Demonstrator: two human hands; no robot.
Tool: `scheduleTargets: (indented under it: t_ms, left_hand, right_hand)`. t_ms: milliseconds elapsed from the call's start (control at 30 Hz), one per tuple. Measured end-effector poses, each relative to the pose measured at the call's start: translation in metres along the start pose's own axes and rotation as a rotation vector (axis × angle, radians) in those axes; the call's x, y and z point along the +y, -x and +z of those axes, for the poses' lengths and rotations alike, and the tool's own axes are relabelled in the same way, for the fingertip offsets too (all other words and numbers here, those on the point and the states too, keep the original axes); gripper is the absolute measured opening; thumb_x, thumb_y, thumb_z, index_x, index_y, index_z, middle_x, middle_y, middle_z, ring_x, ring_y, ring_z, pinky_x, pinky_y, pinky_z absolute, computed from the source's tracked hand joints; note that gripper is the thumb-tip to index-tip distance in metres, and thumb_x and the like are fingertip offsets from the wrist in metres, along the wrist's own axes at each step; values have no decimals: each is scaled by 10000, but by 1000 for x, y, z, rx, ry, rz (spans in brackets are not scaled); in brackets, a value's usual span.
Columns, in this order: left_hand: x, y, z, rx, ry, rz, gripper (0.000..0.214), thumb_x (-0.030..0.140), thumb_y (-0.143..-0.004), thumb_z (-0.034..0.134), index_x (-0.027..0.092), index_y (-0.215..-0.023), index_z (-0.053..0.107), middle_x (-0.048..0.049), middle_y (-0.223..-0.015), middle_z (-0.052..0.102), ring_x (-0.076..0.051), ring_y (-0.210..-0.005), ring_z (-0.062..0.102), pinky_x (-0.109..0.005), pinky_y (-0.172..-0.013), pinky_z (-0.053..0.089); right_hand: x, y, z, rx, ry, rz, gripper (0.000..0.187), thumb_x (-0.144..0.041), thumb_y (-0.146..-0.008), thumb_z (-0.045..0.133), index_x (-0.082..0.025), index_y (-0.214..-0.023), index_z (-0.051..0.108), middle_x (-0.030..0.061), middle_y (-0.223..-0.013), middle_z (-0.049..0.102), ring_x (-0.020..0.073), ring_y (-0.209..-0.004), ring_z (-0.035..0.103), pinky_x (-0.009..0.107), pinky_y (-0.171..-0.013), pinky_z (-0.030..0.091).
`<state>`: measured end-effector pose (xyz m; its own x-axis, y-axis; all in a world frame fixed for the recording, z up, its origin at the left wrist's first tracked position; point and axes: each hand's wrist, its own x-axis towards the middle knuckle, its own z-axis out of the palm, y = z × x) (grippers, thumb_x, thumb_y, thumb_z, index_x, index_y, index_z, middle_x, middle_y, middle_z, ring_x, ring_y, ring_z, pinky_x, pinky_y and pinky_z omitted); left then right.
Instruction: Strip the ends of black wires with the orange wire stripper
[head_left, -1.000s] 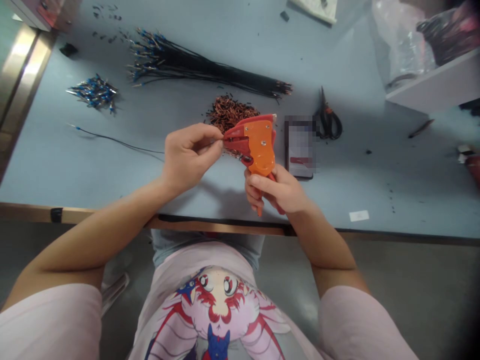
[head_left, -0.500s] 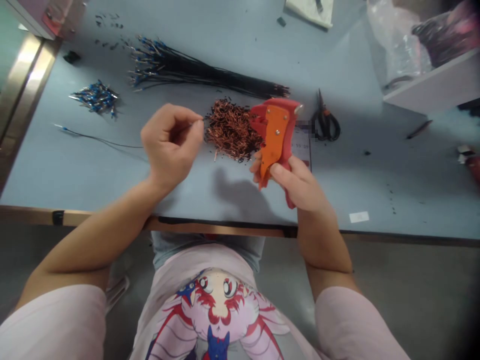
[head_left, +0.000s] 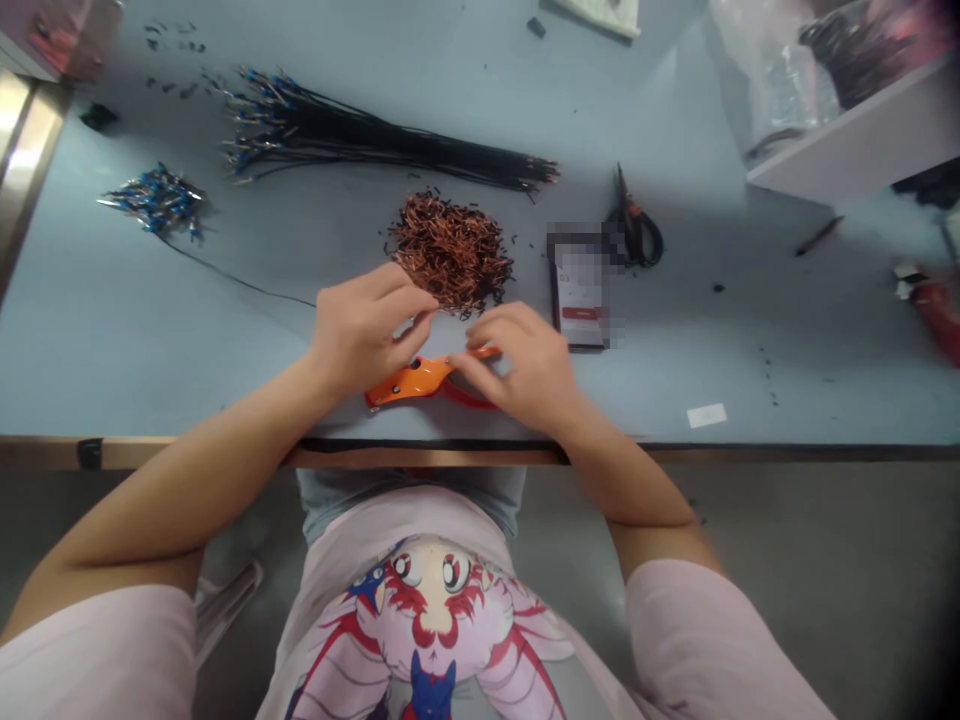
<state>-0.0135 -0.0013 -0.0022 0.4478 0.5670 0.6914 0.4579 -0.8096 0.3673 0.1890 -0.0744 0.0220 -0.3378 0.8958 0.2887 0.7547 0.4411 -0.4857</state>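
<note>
Where the worktop point(head_left: 150, 350) meets its front edge, orange stripper point(head_left: 411, 382) lies flat | left hand point(head_left: 367, 330) and right hand point(head_left: 517, 365) nearly together over it, hiding its middle, grip unclear | copper scraps point(head_left: 452, 253) just beyond | phone point(head_left: 577, 295), scissors point(head_left: 636, 230) right | black wires point(head_left: 375, 135), blue terminals point(head_left: 154, 198) farther back

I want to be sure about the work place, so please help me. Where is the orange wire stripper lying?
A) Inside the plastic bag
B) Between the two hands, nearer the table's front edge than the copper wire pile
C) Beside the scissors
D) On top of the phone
B. The orange wire stripper lies on the table between the left hand and right hand, just below the copper wire pile.
</note>
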Motion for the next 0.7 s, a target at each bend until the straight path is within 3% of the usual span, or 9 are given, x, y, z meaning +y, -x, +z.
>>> scheduleTargets:
  t_ms: [100,200,333,467,533,633,700]
  left_hand:
    - [6,3,1,-53,-7,-11,107,230,-876,608,236,-836,706,-17,-779,676,-149,-690,619,-278,-554,379]
    - [9,4,1,-48,-5,16,100,224,-880,606,232,-848,701,-14,-775,669,-143,-675,611,-266,-543,366]
    - [9,2,0,-107,26,93,95,181,-879,589,209,-844,672,4,-695,633,-123,-583,554,-262,-498,335]
    - [9,-2,-6,-148,21,167,122,130,-804,562,219,-728,597,27,-580,553,-128,-506,464,-283,-444,276]
    - [8,-5,-12,-109,-41,188,152,124,-775,553,225,-662,541,21,-551,514,-135,-489,413,-300,-431,229]
    - [3,-10,-21,71,-37,145,153,114,-778,600,225,-684,555,29,-547,484,-124,-498,391,-300,-459,252]
    - [0,-11,-25,171,10,63,125,123,-809,640,238,-767,619,35,-560,486,-123,-523,424,-305,-504,288]
  right_hand:
    - [9,-2,-2,176,33,24,167,-326,-980,557,-214,-1046,661,119,-1057,682,271,-1052,601,452,-955,480]
    - [12,-4,4,121,53,13,201,-268,-1003,501,-216,-1117,658,122,-1122,668,261,-1083,582,432,-958,479]
    - [7,-5,14,88,120,23,256,-238,-1033,426,-201,-979,673,113,-1005,668,237,-978,578,378,-861,488]
    - [11,-6,12,54,193,41,252,-208,-1012,422,-209,-918,655,108,-993,666,245,-955,574,379,-812,480]
    - [26,-9,5,101,238,122,234,-171,-976,429,-206,-908,650,119,-1001,657,261,-959,582,390,-791,480]
    - [56,-14,-6,260,275,274,202,-154,-928,465,-203,-917,661,133,-986,636,275,-929,602,408,-772,496]
    - [68,-16,-7,252,210,246,209,-159,-921,478,-203,-938,681,127,-976,642,272,-941,617,411,-796,515]
